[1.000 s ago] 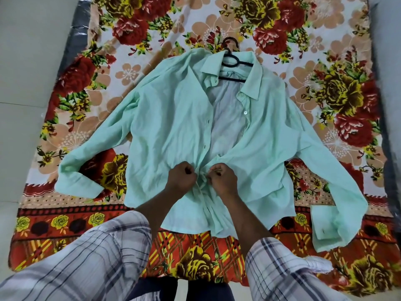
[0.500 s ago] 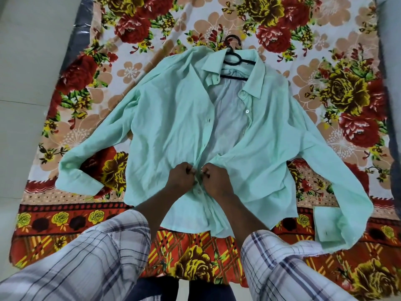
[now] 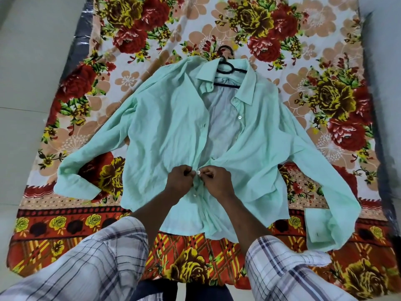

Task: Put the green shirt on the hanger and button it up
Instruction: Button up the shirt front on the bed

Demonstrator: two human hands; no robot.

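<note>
Over on the left, pale floor tiles (image 3: 28, 131) run beside a flowered bedsheet (image 3: 138, 29) spread flat, all red and yellow roses. On that sheet lies the green shirt (image 3: 165, 135), front up, collar at the far end and hem nearest the person. Its left-side sleeve (image 3: 97, 153) reaches outward and down, ending in a cuff (image 3: 74, 187) that rests on a dark rose.

At the middle of the shirt front, the person's two hands are drawn close together, knuckles almost meeting. The left hand (image 3: 176, 181) pinches the left front edge. A small white button (image 3: 198, 173) shows in the narrow gap between the hands. The right hand (image 3: 218, 181) pinches the right front edge at that same spot. Just below them another button (image 3: 194, 194) sits on the closed part of the front, while above the hands the front gapes open down from the collar, with one more button (image 3: 239, 116) loose on the right edge.

A black hanger (image 3: 227, 85) sits inside the neck, its hook poking out past the collar onto the sheet. Further right, the other sleeve (image 3: 321, 170) bends down to a folded cuff (image 3: 316, 227). Both forearms come out of rolled checked sleeves (image 3: 97, 257) at the near edge.
</note>
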